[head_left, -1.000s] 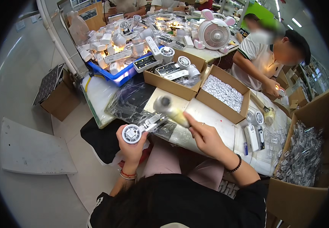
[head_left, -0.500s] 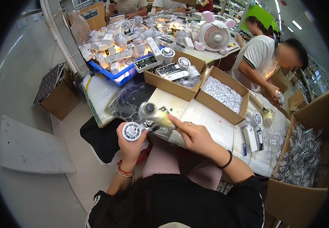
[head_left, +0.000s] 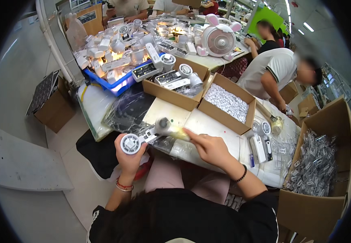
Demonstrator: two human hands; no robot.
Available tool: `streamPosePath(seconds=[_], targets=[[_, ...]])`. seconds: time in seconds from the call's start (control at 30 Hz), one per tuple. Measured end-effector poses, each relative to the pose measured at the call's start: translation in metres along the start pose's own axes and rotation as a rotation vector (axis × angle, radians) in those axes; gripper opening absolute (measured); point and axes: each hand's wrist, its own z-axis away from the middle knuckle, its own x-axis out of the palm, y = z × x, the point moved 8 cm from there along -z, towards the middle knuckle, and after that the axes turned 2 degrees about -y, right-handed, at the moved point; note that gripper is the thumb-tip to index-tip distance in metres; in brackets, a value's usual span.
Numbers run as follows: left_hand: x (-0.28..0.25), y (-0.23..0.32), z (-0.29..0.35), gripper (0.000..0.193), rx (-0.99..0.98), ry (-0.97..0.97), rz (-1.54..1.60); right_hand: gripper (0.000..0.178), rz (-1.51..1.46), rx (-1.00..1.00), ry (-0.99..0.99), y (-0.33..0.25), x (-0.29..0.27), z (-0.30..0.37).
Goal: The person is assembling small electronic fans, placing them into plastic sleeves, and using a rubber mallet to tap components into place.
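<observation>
My left hand [head_left: 127, 163] is closed around a round white plastic housing [head_left: 130, 144], its ribbed open end facing up. From the housing's right side a white and dark flat piece [head_left: 148, 135] reaches onto the table edge; how the two join is not clear. In my right hand [head_left: 211, 149] is a mallet [head_left: 164, 125] with a dark, rounded head and a yellowish handle. Its head, slightly blurred, is just right of the flat piece's end; I cannot tell whether they touch.
Beyond the mallet stand a cardboard box of white lamp units [head_left: 171, 95] and a box of small white pieces [head_left: 226, 101]. A blue crate [head_left: 117, 87] overflows with lit units. At right, a deep carton [head_left: 317, 197] holds clear plastic parts. A co-worker [head_left: 266, 69] bends nearby.
The mallet head has come down and right, closer to the table edge. More of the flat piece beside the housing now shows. The whole view has shifted slightly.
</observation>
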Motion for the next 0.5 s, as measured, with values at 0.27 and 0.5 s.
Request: streamPosePath(seconds=[0.27,0.5], targets=[[0.001,-0.007,-0.012,0.063,-0.035,-0.012,0.038,0.045,0.245,0.004,-0.089,0.024,0.019,-0.016],[0.023,0.042,-0.039,0.066,0.227,-0.394,-0.010,0.034,0.360,-0.026,0.150,0.051,-0.002,-0.028]])
